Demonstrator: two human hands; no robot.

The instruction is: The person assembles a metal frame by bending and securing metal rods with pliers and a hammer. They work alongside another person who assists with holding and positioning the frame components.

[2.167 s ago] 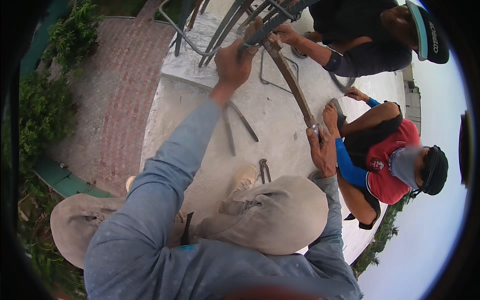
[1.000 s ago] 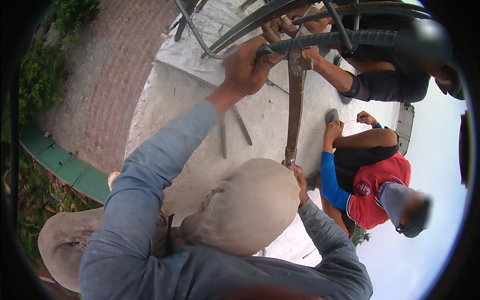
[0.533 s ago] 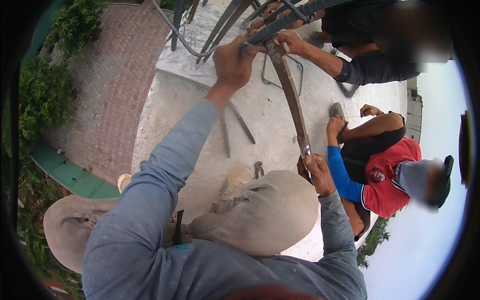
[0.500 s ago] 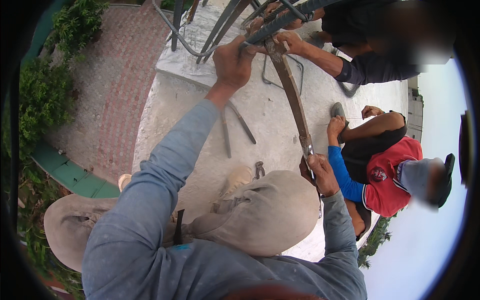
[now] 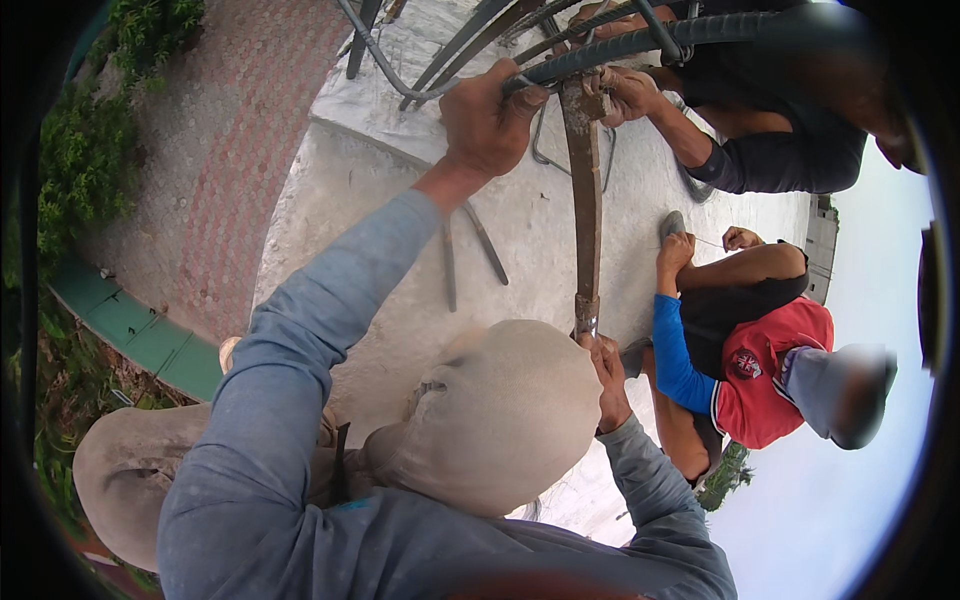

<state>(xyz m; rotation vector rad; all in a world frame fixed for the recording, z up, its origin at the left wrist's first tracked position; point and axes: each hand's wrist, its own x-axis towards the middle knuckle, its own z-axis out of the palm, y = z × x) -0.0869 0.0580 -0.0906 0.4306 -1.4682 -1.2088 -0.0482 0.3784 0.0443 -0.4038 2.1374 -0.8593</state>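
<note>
My left hand [image 5: 488, 118] is closed around the end of a thick ribbed rebar [image 5: 625, 48], which runs off to the upper right. From this rebar a long rusty steel bending bar [image 5: 585, 200] hangs toward me, its notched head against the rebar. My right hand [image 5: 606, 378] grips the bar's lower end, beside my raised knee; part of that grip is hidden. Just right of the bar's head is a co-worker's hand [image 5: 632, 95], touching or very near it; another of that person's hands is farther back among the bars.
Bent rebars [image 5: 450, 50] crowd the top. Two dark bar-like handles [image 5: 485, 245] lie on the pale concrete slab [image 5: 380, 260]. A person in red and blue [image 5: 770, 370] sits at the right, holding thin wire. Beyond the slab's left edge is paving [image 5: 210, 180] lower down.
My right hand has swung left with the bar's lower end, so the bar stands straighter. My left hand and the rebar end have shifted slightly right. My knee now covers the pincers seen earlier.
</note>
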